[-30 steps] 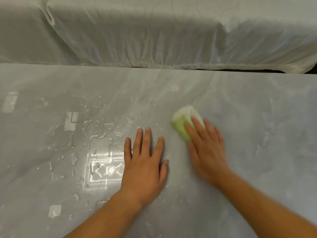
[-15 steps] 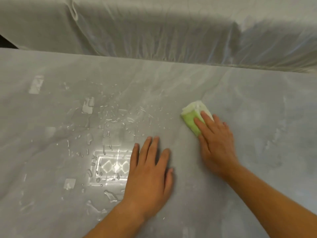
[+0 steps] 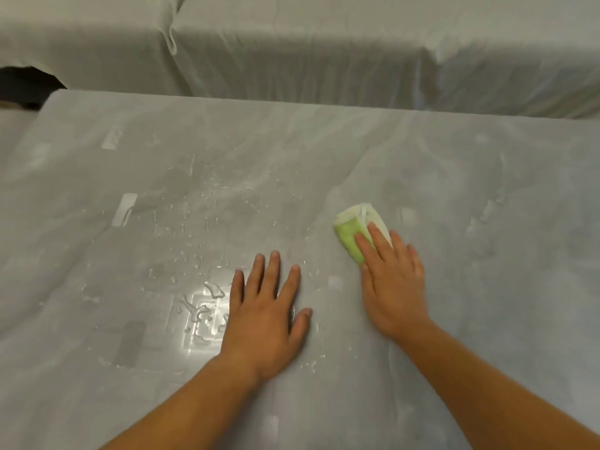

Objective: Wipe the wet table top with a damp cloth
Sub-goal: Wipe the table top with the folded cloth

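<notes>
Right hand (image 3: 393, 287) presses flat on the cloth (image 3: 352, 232), centre-right; left hand (image 3: 264, 316) lies flat, fingers spread, beside droplets (image 3: 201, 310) on the table (image 3: 487, 190).

A grey table top (image 3: 487, 164) carries water droplets (image 3: 194, 235), a folded green cloth (image 3: 352, 235) and both flat hands.

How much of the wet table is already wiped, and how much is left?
Done: the table top right of the cloth shows no drops. In hand: the right hand presses the green cloth flat. Left: water drops beside and beyond the resting left hand.
</notes>
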Demonstrator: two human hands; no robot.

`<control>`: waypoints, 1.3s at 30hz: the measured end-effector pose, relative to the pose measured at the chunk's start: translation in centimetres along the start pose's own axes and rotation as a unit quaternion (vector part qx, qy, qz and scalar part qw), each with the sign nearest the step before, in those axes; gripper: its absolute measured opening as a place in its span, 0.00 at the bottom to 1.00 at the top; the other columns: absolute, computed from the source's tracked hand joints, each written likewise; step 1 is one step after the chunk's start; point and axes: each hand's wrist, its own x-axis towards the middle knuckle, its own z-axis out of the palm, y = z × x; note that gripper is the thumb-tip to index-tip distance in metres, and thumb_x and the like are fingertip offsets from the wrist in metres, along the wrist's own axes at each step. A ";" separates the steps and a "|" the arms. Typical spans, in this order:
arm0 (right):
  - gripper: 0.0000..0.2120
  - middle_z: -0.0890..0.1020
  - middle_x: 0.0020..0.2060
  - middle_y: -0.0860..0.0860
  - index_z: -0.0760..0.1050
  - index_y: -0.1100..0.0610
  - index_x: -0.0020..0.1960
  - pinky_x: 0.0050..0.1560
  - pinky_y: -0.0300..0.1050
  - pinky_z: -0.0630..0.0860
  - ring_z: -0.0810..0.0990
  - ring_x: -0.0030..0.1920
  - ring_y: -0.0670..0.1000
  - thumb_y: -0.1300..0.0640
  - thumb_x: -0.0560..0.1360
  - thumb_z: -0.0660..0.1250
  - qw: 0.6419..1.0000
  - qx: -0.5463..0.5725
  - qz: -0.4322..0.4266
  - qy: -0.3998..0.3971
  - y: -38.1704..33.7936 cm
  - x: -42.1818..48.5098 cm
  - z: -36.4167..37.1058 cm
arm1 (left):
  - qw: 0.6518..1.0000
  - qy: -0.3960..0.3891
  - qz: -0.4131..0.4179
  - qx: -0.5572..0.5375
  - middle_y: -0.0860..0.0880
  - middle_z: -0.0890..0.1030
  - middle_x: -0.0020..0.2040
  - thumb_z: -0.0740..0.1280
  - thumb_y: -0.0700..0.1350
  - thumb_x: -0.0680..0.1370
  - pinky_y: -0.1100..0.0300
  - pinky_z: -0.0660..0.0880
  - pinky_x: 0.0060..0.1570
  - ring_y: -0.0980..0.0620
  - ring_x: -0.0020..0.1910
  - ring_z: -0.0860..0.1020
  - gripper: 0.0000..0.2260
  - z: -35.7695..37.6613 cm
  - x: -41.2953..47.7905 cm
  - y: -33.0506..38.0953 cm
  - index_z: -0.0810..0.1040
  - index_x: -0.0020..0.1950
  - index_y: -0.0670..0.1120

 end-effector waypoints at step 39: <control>0.27 0.59 0.80 0.49 0.59 0.49 0.79 0.75 0.64 0.56 0.56 0.79 0.61 0.49 0.80 0.46 0.993 0.003 0.114 -0.002 -7.2 -21.3 1.3 | 0.999 -0.008 0.046 -0.020 0.49 0.40 0.81 0.43 0.61 0.81 0.45 0.33 0.74 0.47 0.78 0.34 0.28 1.5 -14.5 -7.9 0.50 0.80 0.56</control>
